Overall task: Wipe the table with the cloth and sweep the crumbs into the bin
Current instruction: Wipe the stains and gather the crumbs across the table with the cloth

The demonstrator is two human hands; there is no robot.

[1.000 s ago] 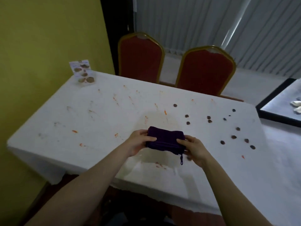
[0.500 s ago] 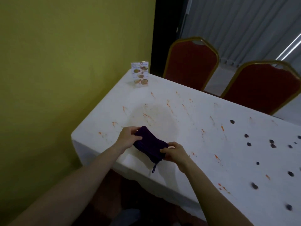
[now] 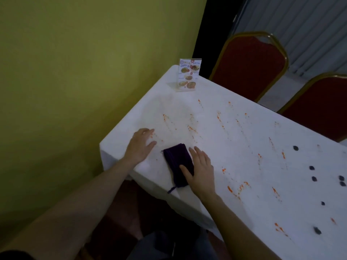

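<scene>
Head view. The cloth [image 3: 177, 164], a dark purple folded rectangle with a short cord or tag trailing from its near end, lay flat on the white-covered table [image 3: 234, 166] close to the near edge, at about 7 o'clock of the visible tabletop. The right hand [image 3: 201, 171] rested on the cloth's 3 o'clock side, fingers extended and spread, pressing rather than clasping. The left hand [image 3: 139, 146] lay flat and open on the bare tablecloth at the cloth's 10 o'clock, apart from it. Orange smears [image 3: 191, 129] streaked the surface; dark crumbs [image 3: 312, 173] were scattered toward 3 o'clock. A menu card [image 3: 188, 76] stood at 12 o'clock
</scene>
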